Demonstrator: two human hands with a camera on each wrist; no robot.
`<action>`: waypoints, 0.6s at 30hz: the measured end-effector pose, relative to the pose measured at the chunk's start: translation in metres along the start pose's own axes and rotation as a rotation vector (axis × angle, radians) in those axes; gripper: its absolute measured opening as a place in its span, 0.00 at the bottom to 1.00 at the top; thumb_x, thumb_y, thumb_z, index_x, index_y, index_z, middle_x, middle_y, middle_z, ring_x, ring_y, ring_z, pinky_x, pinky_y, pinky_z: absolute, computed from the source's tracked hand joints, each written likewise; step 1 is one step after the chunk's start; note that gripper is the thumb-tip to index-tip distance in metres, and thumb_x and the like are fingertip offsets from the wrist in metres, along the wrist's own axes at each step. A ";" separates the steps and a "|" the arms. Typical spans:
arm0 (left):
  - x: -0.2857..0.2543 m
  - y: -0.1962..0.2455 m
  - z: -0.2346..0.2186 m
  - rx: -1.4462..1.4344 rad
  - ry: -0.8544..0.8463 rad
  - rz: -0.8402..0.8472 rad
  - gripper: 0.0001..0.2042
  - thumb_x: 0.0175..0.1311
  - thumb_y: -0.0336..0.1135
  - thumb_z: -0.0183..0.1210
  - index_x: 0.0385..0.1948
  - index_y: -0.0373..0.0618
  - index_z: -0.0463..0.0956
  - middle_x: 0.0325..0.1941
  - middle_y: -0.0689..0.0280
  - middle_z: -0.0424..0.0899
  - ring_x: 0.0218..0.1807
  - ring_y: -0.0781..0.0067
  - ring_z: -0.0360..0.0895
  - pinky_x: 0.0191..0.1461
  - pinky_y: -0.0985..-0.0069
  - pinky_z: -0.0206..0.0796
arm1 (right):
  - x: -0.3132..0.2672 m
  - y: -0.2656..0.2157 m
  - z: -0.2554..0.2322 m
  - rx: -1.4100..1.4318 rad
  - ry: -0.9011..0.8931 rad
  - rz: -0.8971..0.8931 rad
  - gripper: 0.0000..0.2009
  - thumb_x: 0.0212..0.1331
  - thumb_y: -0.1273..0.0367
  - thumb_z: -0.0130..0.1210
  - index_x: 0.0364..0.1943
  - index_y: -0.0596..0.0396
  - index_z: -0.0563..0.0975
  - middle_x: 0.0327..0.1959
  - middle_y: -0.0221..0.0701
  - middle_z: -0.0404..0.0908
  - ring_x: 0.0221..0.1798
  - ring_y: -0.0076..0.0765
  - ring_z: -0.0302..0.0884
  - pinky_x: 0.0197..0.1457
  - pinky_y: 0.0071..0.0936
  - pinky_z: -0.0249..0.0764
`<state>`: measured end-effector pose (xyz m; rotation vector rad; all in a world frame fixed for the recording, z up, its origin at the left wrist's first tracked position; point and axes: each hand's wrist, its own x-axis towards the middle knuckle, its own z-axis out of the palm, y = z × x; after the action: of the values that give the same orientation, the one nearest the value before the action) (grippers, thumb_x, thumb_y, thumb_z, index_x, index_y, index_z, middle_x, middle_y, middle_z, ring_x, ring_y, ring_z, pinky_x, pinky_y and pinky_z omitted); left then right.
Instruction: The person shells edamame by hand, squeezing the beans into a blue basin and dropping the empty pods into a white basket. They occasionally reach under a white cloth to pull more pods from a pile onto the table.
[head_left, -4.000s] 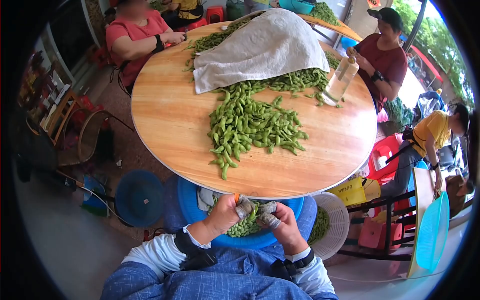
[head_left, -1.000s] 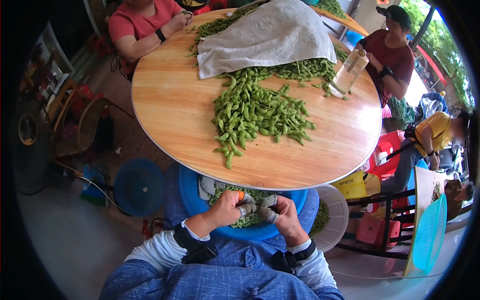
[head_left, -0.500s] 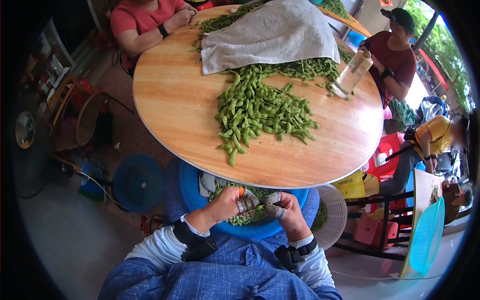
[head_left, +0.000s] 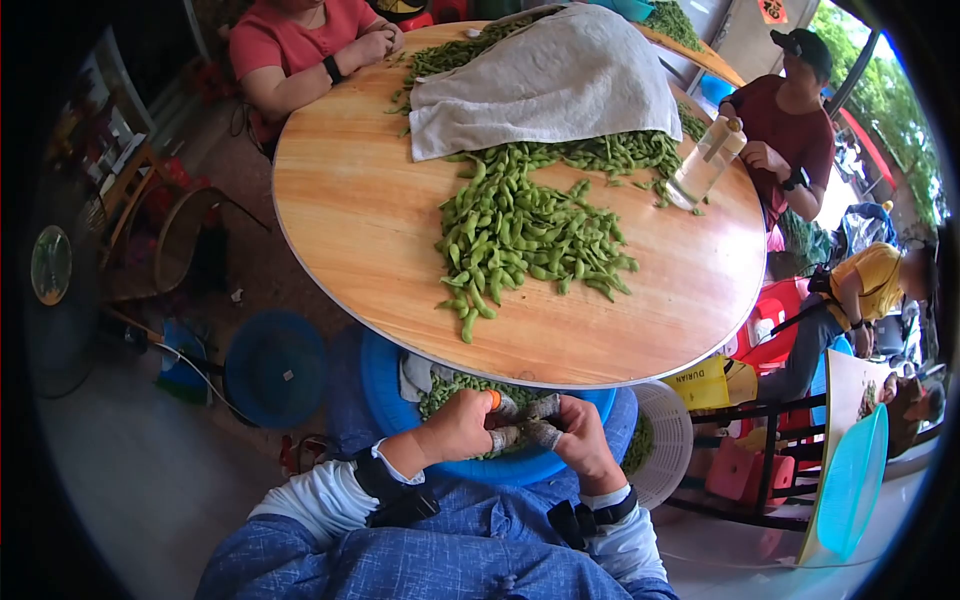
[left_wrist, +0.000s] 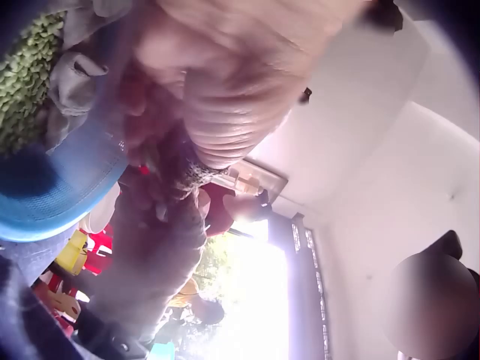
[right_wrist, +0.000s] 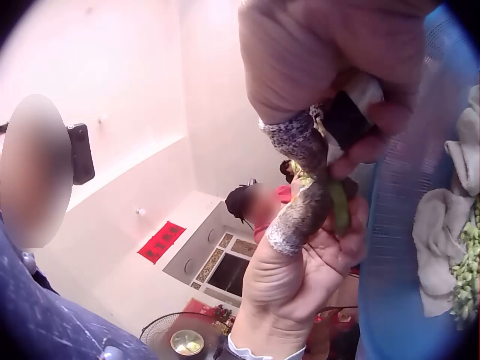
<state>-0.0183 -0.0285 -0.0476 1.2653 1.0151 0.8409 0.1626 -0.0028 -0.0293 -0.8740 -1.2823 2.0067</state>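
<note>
Over a blue basin (head_left: 375, 400) on the lap, my two hands meet at the fingertips, their thumbs and fingertips wrapped in grey coverings. My left hand (head_left: 455, 428) pinches a green soybean pod (right_wrist: 340, 206), which shows beside its covered thumb in the right wrist view. The right hand (head_left: 585, 445) grips at the same spot, its covered thumb against the left one, with a yellow-green bit between them. Most of the pod is hidden by fingers. Shelled green beans (head_left: 440, 393) lie in the basin, with a grey cloth (head_left: 415, 375) at its left side.
Close in front is the round wooden table (head_left: 350, 230), bearing a pile of soybean pods (head_left: 520, 235), a pale towel (head_left: 550, 90) and a bottle (head_left: 705, 165). A white basket (head_left: 665, 440) stands right of the basin. Other people sit around the table.
The head view has shifted slightly. Half a second ago a pod showed between slightly parted fingertips; now the fingertips are together and cover it. The person at right has moved a hand lower.
</note>
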 end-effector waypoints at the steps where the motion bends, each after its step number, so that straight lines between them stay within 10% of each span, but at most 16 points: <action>1: -0.001 0.000 -0.001 0.097 0.012 0.037 0.08 0.49 0.29 0.57 0.31 0.36 0.74 0.27 0.69 0.79 0.29 0.82 0.72 0.34 0.81 0.65 | 0.000 0.000 0.002 -0.011 0.011 0.005 0.12 0.47 0.77 0.55 0.38 0.65 0.71 0.36 0.27 0.75 0.38 0.20 0.70 0.44 0.20 0.67; 3: -0.002 0.000 -0.003 0.288 0.031 0.110 0.09 0.49 0.31 0.57 0.30 0.36 0.74 0.27 0.68 0.79 0.28 0.80 0.73 0.33 0.81 0.65 | -0.002 -0.002 0.004 -0.036 0.003 -0.010 0.12 0.48 0.77 0.55 0.38 0.65 0.72 0.36 0.27 0.75 0.38 0.20 0.70 0.44 0.20 0.67; 10: -0.008 -0.001 -0.001 -0.703 -0.121 -0.106 0.12 0.48 0.38 0.61 0.27 0.39 0.74 0.23 0.69 0.76 0.26 0.82 0.72 0.31 0.87 0.63 | -0.002 0.001 -0.001 0.101 -0.161 -0.099 0.12 0.47 0.74 0.57 0.37 0.64 0.73 0.36 0.29 0.76 0.39 0.23 0.72 0.44 0.21 0.68; 18: -0.006 0.020 0.005 -0.437 -0.073 -0.083 0.10 0.54 0.30 0.55 0.36 0.37 0.72 0.31 0.70 0.77 0.31 0.84 0.71 0.35 0.86 0.64 | -0.001 0.005 -0.002 0.176 -0.028 -0.061 0.13 0.46 0.74 0.58 0.38 0.63 0.73 0.36 0.28 0.76 0.38 0.22 0.72 0.45 0.20 0.68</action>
<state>-0.0153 -0.0327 -0.0269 0.8689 0.7668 0.8881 0.1643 -0.0045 -0.0343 -0.7179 -1.1139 2.0542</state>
